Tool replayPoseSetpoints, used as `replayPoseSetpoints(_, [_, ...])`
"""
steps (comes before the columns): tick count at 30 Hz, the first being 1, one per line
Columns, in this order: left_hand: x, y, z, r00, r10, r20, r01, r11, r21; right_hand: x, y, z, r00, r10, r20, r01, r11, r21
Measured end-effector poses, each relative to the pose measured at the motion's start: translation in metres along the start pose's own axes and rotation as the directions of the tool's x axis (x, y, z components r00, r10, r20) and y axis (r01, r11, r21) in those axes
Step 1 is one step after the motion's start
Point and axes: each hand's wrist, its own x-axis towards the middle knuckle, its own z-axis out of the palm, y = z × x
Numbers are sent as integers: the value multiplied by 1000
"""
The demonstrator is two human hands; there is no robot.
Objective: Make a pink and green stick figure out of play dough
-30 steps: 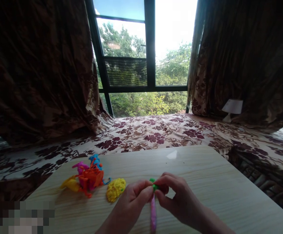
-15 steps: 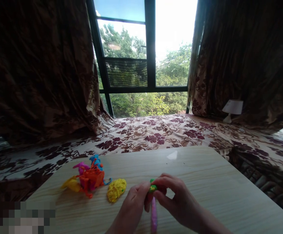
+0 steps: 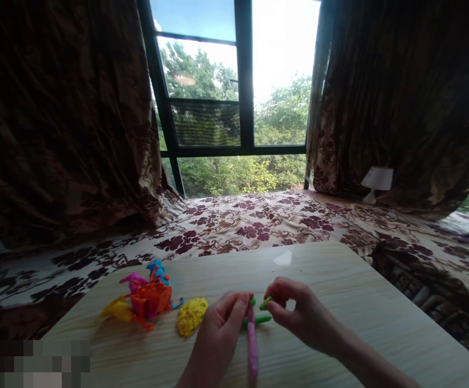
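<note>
Between the thumb and fingers of my right hand (image 3: 294, 302) is a small green and yellow bit of modelling clay (image 3: 264, 303). My left hand (image 3: 226, 320) is closed in a pinch at the top of a long pink clay strip (image 3: 252, 345), where a green dab shows by the fingertips. Across the strip, a green clay roll (image 3: 263, 319) lies sideways, its left end partly hidden by my left hand. Just left of that hand sits a flattened yellow clay lump (image 3: 191, 315) with a bumpy surface.
A heap of orange clay (image 3: 151, 299) with pink, blue and yellow parts lies on the table's left side. The pale wooden table (image 3: 339, 302) ends at a flower-patterned cover (image 3: 254, 229). Beyond are a window, dark curtains and a small white lamp (image 3: 377, 180).
My hands have moved apart, the right one going right with the green and yellow clay bit. The green roll across the pink strip now shows. The view has shifted slightly.
</note>
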Motion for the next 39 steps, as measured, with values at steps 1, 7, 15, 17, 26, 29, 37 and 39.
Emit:
replayPoseSetpoints(1, [2,-2,-4,995,42,-94,-35,996,79,-5,5,-10,1000,1,20,2,991,-130])
replayPoseSetpoints(7, [19,-28,-30,853,392,-345,-124,794,595,-55,37,-42,989,46,144,52,791,-609])
replayPoseSetpoints(15, [19,-52,-35,891,404,-205,-87,596,798,-50,50,-17,996,68,51,-29,838,-545])
replayPoseSetpoints(17, [17,-51,-34,903,388,-184,-64,545,836,-58,50,-10,995,87,54,-44,837,-546])
replayPoseSetpoints(26, [16,-44,-29,939,315,-138,-6,418,908,-101,39,1,945,249,211,-57,761,-646])
replayPoseSetpoints(29, [17,-41,-27,947,291,-135,10,392,920,-51,48,1,930,347,123,-165,690,-704])
replayPoseSetpoints(37, [17,-33,-23,958,242,-156,64,349,935,-19,59,0,918,384,98,-205,672,-712])
replayPoseSetpoints(39, [18,-35,-23,960,232,-154,67,345,936,-59,50,1,917,360,172,-144,700,-699])
